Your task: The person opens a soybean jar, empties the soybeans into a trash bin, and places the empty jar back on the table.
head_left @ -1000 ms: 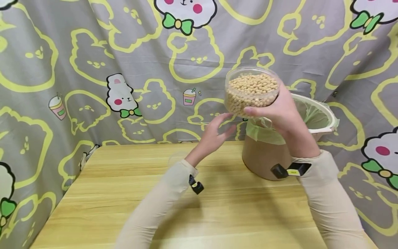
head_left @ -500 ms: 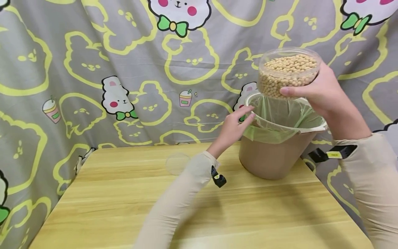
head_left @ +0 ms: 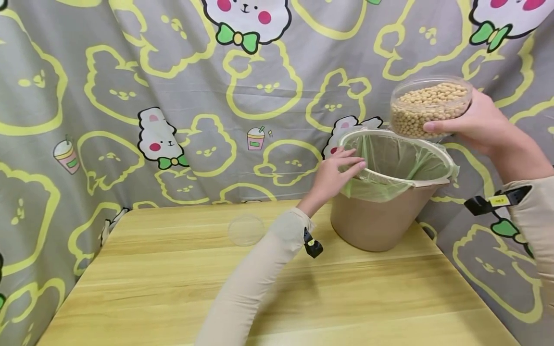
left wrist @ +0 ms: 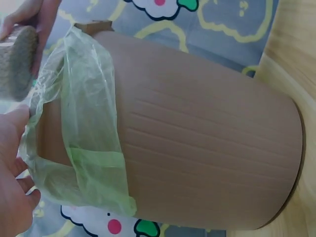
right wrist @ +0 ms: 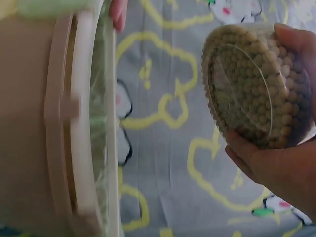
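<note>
In the head view my right hand (head_left: 489, 120) holds up a clear round tub (head_left: 428, 108) full of pale beans, resembling soybeans. The tub is nearly level, just above the far right rim of a brown trash can (head_left: 376, 221). From the right wrist view, my fingers and thumb grip the sides of the tub (right wrist: 247, 89). A thin green bag (head_left: 376, 190) lines the can and folds over its pale rim. At the rim's left side, my left hand (head_left: 333, 175) rests with fingers fairly extended. In the left wrist view, that hand (left wrist: 15, 168) lies beside the bag's edge.
A clear round lid (head_left: 246, 230) lies flat on the wooden table (head_left: 173, 278), left of the can. Behind hangs a grey patterned curtain (head_left: 186, 86). The can stands near the table's back right edge.
My right hand has carried the tub rightward, from in front of the can's left side to over its far right rim. My left hand has moved right and up to the can's rim.
</note>
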`<action>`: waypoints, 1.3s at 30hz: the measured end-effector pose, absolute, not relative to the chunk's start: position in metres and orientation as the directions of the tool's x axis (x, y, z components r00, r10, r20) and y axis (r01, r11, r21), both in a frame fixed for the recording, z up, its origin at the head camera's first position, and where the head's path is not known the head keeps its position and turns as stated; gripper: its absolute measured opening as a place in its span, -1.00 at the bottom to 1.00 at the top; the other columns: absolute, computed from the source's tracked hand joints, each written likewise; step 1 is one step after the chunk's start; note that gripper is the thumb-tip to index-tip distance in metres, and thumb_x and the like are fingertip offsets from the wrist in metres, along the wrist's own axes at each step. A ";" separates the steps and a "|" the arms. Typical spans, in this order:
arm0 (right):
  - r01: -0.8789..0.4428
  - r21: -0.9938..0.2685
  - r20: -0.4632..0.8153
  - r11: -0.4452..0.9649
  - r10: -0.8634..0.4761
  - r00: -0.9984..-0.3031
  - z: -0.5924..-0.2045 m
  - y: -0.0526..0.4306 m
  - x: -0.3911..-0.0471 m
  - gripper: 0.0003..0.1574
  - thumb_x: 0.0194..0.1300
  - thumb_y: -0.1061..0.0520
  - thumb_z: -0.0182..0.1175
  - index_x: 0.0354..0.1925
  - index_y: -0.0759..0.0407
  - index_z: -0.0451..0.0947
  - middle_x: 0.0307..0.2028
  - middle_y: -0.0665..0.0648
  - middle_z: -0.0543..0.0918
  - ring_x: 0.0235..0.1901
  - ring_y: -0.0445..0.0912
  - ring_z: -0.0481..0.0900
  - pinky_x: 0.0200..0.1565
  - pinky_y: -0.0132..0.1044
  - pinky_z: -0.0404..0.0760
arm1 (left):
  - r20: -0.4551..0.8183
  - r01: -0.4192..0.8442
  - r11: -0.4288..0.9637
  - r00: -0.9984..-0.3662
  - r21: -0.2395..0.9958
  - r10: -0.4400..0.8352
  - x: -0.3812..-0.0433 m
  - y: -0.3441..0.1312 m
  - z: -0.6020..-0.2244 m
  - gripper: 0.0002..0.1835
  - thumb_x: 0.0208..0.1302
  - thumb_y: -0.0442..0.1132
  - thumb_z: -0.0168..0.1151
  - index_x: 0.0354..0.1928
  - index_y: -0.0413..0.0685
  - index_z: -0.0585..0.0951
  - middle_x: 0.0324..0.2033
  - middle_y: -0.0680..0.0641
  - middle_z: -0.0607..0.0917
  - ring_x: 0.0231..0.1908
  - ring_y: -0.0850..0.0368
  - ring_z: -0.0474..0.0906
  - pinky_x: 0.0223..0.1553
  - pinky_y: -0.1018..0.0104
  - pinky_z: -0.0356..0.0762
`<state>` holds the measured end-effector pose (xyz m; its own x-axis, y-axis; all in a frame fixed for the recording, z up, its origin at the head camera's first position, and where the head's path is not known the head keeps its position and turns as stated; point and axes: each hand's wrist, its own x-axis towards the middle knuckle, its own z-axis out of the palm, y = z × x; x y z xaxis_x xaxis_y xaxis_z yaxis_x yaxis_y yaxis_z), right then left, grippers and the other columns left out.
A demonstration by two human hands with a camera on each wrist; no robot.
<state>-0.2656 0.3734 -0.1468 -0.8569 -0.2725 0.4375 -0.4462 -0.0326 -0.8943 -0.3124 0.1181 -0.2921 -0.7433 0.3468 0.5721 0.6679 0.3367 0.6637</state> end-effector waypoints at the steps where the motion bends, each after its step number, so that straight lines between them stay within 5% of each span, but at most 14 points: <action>1: -0.448 -0.894 0.435 -0.017 -0.278 -0.856 -0.148 0.378 -0.267 -0.02 -0.05 0.74 0.05 0.31 0.29 0.10 0.10 0.20 0.37 -0.04 -0.11 0.53 -0.16 -0.41 0.62 | 0.575 0.671 0.338 -0.740 0.660 0.348 -0.313 0.118 -0.293 -0.67 0.22 0.16 0.18 -0.10 0.23 0.71 0.19 0.14 0.53 0.38 0.25 0.14 0.38 0.31 0.07; 13: -0.447 -0.849 0.378 0.281 -0.267 -0.887 -0.149 0.414 -0.278 -0.05 -0.05 0.69 0.15 0.30 0.30 0.16 0.02 0.14 0.46 -0.13 -0.19 0.61 -0.23 -0.47 0.62 | 0.547 0.684 0.380 -0.728 0.623 0.413 -0.317 0.113 -0.289 -0.66 0.26 0.16 0.11 -0.09 0.22 0.71 0.22 0.17 0.48 0.39 0.19 0.13 0.39 0.33 0.03; 18: -0.392 -0.758 0.342 0.521 -0.194 -0.919 -0.152 0.420 -0.282 -0.08 -0.05 0.57 0.28 0.26 0.18 0.24 -0.06 0.03 0.50 -0.21 -0.29 0.59 -0.29 -0.52 0.60 | 0.523 0.665 0.383 -0.744 0.641 0.416 -0.317 0.113 -0.290 -0.63 0.25 0.19 0.10 -0.08 0.25 0.70 0.22 0.20 0.47 0.39 0.27 0.09 0.38 0.32 0.05; 29: -0.292 -0.593 0.308 0.750 -0.124 -0.943 -0.166 0.423 -0.289 -0.12 -0.16 0.26 0.52 0.12 0.06 0.31 -0.19 -0.01 0.49 -0.30 -0.27 0.47 -0.36 -0.57 0.48 | 0.537 0.675 0.399 -0.737 0.621 0.411 -0.316 0.112 -0.290 -0.64 0.26 0.18 0.09 -0.08 0.24 0.70 0.22 0.16 0.48 0.39 0.23 0.12 0.38 0.31 0.07; 36: -0.209 -0.480 0.300 0.852 -0.065 -0.952 -0.175 0.424 -0.296 0.36 -0.27 0.07 0.60 0.38 0.26 0.02 -0.03 0.17 0.34 -0.23 -0.25 0.34 -0.38 -0.59 0.34 | 0.537 0.676 0.392 -0.735 0.624 0.413 -0.315 0.111 -0.290 -0.65 0.26 0.16 0.10 -0.07 0.23 0.70 0.22 0.16 0.48 0.38 0.23 0.12 0.37 0.35 0.07; 39: -0.225 -0.470 0.309 0.854 -0.080 -0.948 -0.178 0.423 -0.298 0.25 -0.32 0.08 0.61 0.28 0.28 0.14 -0.11 0.16 0.38 -0.29 -0.30 0.36 -0.38 -0.58 0.36 | 0.537 0.674 0.385 -0.737 0.630 0.410 -0.314 0.111 -0.289 -0.65 0.25 0.17 0.10 -0.08 0.23 0.70 0.22 0.15 0.48 0.38 0.24 0.11 0.37 0.34 0.09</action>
